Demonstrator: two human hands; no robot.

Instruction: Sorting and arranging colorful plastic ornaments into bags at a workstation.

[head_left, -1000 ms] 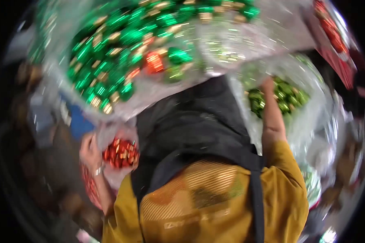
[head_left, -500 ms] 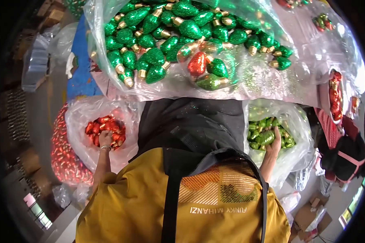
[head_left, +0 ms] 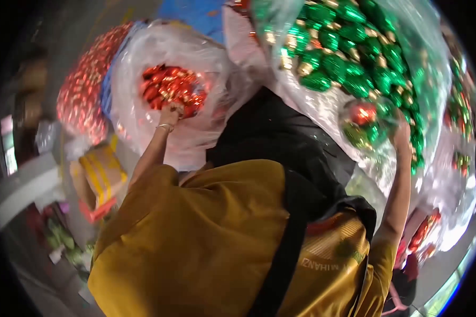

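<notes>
Right hand (head_left: 401,133), newly at the clear pack (head_left: 367,127) near the desk's (head_left: 376,162) front edge, shifts work there; left hand (head_left: 170,112) meets red bulbs (head_left: 166,85); blur hides the fingers' grip.

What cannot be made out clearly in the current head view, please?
- Left hand: head view; blur obscures its grip among the red bulb-shaped ornaments.
- Right hand: head view; blur hides whether it grips the clear pack.
- Green bulb-shaped ornaments: head view; the top edge cuts off the pile.
</notes>
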